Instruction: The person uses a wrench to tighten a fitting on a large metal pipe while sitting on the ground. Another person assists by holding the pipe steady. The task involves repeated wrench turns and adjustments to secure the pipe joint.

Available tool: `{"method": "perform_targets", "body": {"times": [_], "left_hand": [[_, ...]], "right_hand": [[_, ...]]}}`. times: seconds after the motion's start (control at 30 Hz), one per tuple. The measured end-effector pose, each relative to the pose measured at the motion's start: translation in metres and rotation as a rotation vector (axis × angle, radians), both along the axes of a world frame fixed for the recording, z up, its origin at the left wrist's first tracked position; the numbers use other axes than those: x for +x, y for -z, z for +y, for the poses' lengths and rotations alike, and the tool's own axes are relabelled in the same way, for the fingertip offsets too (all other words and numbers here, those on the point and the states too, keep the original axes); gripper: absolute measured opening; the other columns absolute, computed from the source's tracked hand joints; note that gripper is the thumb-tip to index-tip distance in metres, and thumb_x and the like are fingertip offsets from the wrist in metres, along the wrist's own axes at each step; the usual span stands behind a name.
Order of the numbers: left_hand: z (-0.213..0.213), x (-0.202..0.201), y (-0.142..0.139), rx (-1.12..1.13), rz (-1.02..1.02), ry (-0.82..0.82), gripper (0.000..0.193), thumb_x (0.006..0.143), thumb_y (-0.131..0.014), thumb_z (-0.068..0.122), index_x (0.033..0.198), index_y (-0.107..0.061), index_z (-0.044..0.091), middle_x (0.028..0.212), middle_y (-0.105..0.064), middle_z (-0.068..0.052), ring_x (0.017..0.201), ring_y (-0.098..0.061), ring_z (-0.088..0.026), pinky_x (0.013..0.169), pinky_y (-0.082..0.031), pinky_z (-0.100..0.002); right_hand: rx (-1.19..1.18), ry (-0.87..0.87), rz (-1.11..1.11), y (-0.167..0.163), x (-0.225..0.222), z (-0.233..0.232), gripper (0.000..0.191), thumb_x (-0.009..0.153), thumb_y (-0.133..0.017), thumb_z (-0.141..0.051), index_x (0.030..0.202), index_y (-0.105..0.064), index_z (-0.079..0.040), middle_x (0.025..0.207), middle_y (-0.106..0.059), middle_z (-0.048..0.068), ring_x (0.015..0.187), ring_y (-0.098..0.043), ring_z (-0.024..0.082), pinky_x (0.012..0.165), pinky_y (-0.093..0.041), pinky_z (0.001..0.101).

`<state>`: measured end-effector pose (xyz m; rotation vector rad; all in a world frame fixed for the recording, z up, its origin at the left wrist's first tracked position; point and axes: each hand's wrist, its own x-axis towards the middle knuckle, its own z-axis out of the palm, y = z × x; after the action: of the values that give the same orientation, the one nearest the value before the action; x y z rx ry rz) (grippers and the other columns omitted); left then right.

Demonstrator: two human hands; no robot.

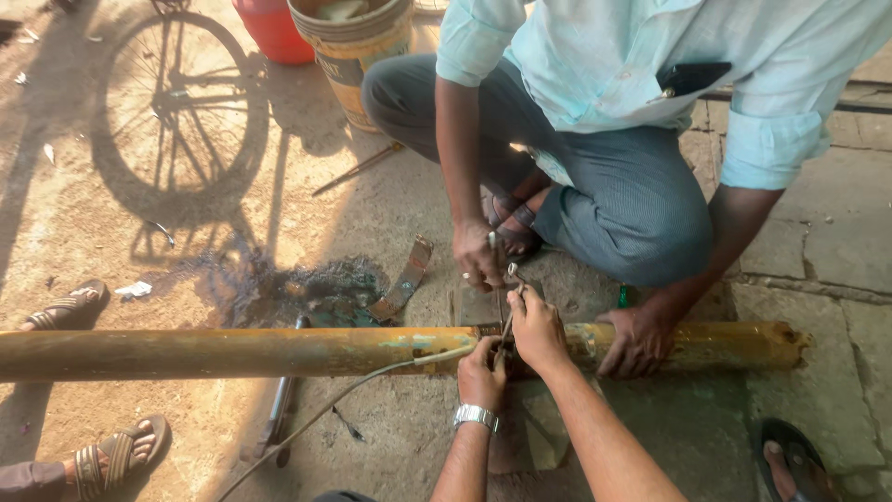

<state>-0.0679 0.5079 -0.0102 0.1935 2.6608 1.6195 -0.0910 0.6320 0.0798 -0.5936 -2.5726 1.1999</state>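
Wearing a steel watch, the left hand [480,374] pinches a grey cable [372,379] against the long rusty yellow pipe [279,350]; the right hand [536,327] grips what seems a thin tool [505,325] above the pipe. Fastening step; next needs steady pressure.

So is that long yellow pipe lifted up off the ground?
No, the long yellow pipe lies flat on the ground, with the left hand and right hand at its middle.

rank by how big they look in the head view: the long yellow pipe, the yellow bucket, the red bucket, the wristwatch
1. long yellow pipe
2. yellow bucket, cut off by the frame
3. red bucket, also cut off, so its place is unsure
4. wristwatch
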Motion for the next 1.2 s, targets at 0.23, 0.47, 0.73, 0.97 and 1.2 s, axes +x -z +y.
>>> {"method": "perform_targets", "body": {"times": [0.23,0.47,0.73,0.97,1.2], "left_hand": [[0.000,0.000,0.000,0.024,-0.015,0.009,0.024,0.083,-0.074,0.007,0.105,-0.075,0.017,0.078,-0.075,-0.014,0.071,-0.073,-0.033,0.066,-0.058,-0.043],[0.000,-0.003,0.004,0.034,-0.013,-0.008,0.028,0.082,-0.075,0.008,0.108,-0.076,0.017,0.083,-0.077,-0.015,0.075,-0.075,-0.033,0.070,-0.059,-0.041],[0.000,0.000,0.009,0.034,0.007,-0.014,0.028,0.082,-0.076,0.010,0.110,-0.078,0.014,0.086,-0.076,-0.017,0.076,-0.076,-0.032,0.071,-0.060,-0.039],[-0.023,-0.014,0.009,0.479,-0.377,0.098,0.025,0.090,-0.057,0.007,0.101,-0.077,-0.002,0.086,-0.080,-0.013,0.067,-0.078,-0.017,0.064,-0.066,-0.031],[-0.025,-0.018,-0.008,-0.015,-0.172,0.179,0.030,0.081,-0.065,0.004,0.109,-0.076,0.001,0.092,-0.078,-0.019,0.078,-0.076,-0.024,0.075,-0.062,-0.037]], "right_hand": [[-0.014,-0.013,-0.122,0.007,-0.001,0.002,0.033,0.104,-0.050,-0.036,0.103,-0.063,-0.006,0.071,-0.070,0.020,0.073,-0.072,0.039,0.069,-0.052,0.0507],[-0.012,-0.033,-0.067,0.029,-0.015,0.010,0.038,0.104,-0.050,-0.037,0.101,-0.068,-0.004,0.082,-0.074,0.020,0.081,-0.072,0.041,0.073,-0.054,0.0513],[0.030,-0.104,0.006,0.010,0.003,0.007,0.032,0.101,-0.056,-0.033,0.101,-0.067,-0.002,0.089,-0.071,0.025,0.087,-0.068,0.046,0.075,-0.052,0.0534],[0.155,-0.236,0.367,-0.006,0.071,-0.022,0.022,0.100,-0.055,-0.017,0.102,-0.063,0.004,0.089,-0.068,0.022,0.080,-0.066,0.043,0.069,-0.053,0.0476],[-0.095,-0.075,0.288,0.001,0.072,-0.019,0.025,0.107,-0.054,-0.019,0.097,-0.069,-0.001,0.079,-0.071,0.010,0.071,-0.072,0.022,0.063,-0.057,0.0347]]}}
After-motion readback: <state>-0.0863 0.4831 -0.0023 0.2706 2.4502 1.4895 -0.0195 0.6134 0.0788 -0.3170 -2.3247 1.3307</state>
